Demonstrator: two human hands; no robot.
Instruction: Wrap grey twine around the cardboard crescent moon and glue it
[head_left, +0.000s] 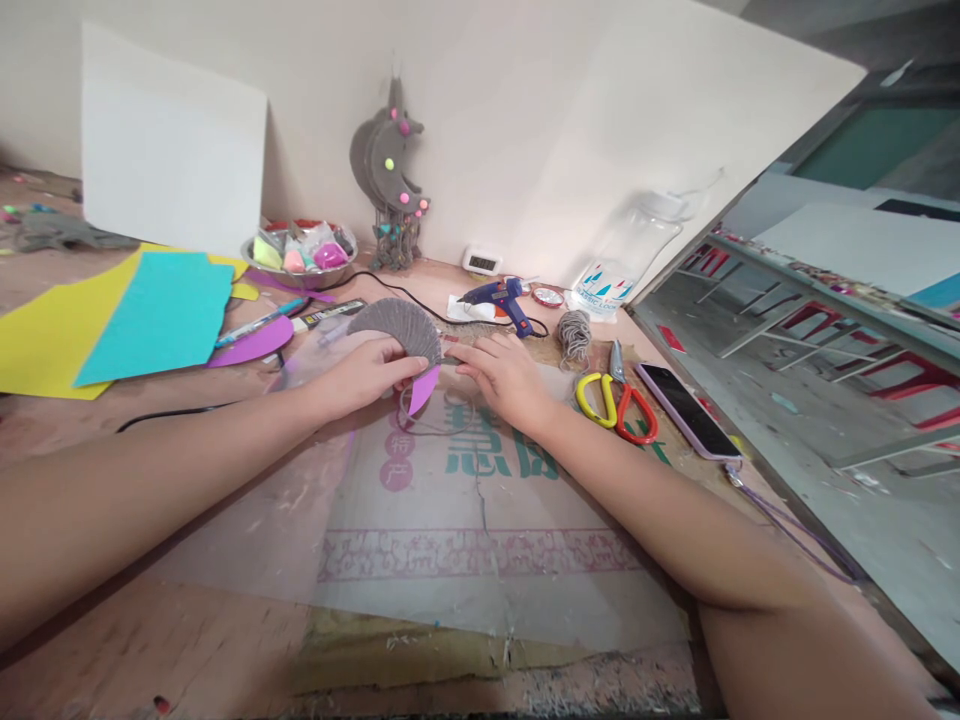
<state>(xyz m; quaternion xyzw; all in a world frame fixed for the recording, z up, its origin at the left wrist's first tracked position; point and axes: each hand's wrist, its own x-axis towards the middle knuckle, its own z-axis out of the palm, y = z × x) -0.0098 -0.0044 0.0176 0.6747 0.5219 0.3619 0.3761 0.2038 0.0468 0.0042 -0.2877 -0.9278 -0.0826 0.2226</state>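
Observation:
My left hand (365, 372) grips a crescent-shaped piece (401, 328) that is wrapped in grey yarn over most of its length, with a purple tip (422, 389) still bare at the lower end. My right hand (504, 372) lies beside it to the right, its fingers pressed together on the grey yarn strand at the crescent's edge. Both hands rest over a clear plastic sheet (390, 560) on the work table. A loose loop of yarn trails under the purple tip.
Scissors with yellow and red handles (615, 402), a phone (686, 408), a yarn ball (574, 331) and a blue glue gun (501, 296) lie to the right. Left are yellow and teal sheets (150, 315), a purple crescent (251, 345) and a bowl (300, 255). A finished grey moon hanging (390, 170) leans on the wall.

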